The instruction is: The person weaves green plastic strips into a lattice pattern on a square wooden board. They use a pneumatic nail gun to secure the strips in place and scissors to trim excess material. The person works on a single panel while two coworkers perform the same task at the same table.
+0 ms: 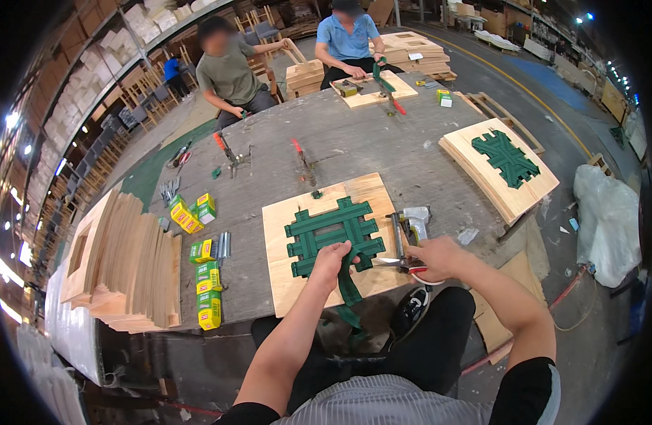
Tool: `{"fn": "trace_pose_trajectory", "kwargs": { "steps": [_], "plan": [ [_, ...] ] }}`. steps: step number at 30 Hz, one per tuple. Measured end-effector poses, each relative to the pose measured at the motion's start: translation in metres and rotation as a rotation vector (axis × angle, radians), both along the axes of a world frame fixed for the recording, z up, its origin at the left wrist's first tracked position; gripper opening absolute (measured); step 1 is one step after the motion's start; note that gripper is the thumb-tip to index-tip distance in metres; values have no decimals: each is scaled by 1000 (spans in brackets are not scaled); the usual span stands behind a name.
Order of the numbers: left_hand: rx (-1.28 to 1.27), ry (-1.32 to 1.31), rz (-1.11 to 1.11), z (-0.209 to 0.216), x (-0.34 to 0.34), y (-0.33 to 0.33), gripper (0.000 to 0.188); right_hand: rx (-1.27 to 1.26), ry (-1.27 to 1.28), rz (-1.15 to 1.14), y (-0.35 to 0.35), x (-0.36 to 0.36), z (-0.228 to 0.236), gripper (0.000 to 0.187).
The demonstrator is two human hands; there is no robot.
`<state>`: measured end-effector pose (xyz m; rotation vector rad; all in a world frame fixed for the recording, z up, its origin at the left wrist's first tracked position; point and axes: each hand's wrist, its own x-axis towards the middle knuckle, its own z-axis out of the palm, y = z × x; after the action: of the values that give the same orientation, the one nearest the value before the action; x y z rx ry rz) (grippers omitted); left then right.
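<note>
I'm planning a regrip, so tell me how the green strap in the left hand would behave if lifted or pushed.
The strap is likely floppy: its loose end droops over the near edge of the panel. It looks thin and narrow, so probably light. Pushed endwise, it may buckle, as it already bends below the left hand.

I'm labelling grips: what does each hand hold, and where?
Left hand: green strap, above its hanging tail. Right hand: scissors, by the handles.

A striped grey shirt (382, 402) with black sleeves (518, 394) tops black trousers (436, 341).
</note>
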<state>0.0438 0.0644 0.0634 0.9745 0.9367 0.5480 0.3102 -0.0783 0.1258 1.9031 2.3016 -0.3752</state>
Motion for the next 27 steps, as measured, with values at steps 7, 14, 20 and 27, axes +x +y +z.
{"fn": "trace_pose_trajectory", "kwargs": {
  "steps": [7,14,20,27],
  "plan": [
    [36,18,-13,0,-3,-4,26,36,30,162,29,-11,-11,57],
    [26,-3,4,-5,-6,-3,27,-14,17,217,41,-12,-17,53],
    [27,-9,9,-6,-16,-1,26,-20,0,246,41,-16,-15,52],
    [56,14,-54,-3,-13,-6,27,32,-18,300,53,-26,-27,52]
  ]
}}
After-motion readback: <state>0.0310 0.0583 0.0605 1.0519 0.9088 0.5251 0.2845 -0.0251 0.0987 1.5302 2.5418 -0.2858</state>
